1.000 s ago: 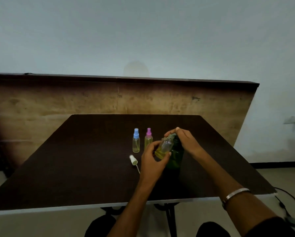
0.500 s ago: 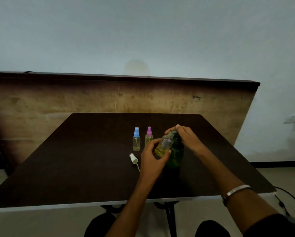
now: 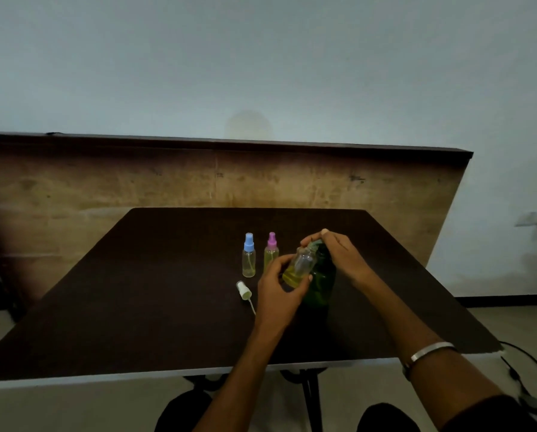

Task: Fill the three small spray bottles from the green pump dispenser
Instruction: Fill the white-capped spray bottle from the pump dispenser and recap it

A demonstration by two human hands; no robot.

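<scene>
The green pump dispenser (image 3: 321, 282) stands on the dark table (image 3: 136, 291). My right hand (image 3: 339, 254) lies over its pump head, fingers curled round the top. My left hand (image 3: 279, 285) grips an uncapped clear spray bottle (image 3: 301, 266), tilted with its mouth up against the pump spout; yellow liquid sits in its lower part. Two capped spray bottles stand upright to the left: one with a blue cap (image 3: 249, 260) and one with a pink cap (image 3: 271, 252), both holding yellowish liquid. A loose white spray cap (image 3: 244, 289) with its dip tube lies on the table nearby.
A wooden panel (image 3: 198, 182) rises behind the table against a pale wall. The table's near edge (image 3: 136, 375) runs above my knees. A black cable (image 3: 529, 369) lies on the floor at the right.
Both hands, the tilted bottle and the dispenser stay in the same pose. Only the view has shifted slightly.
</scene>
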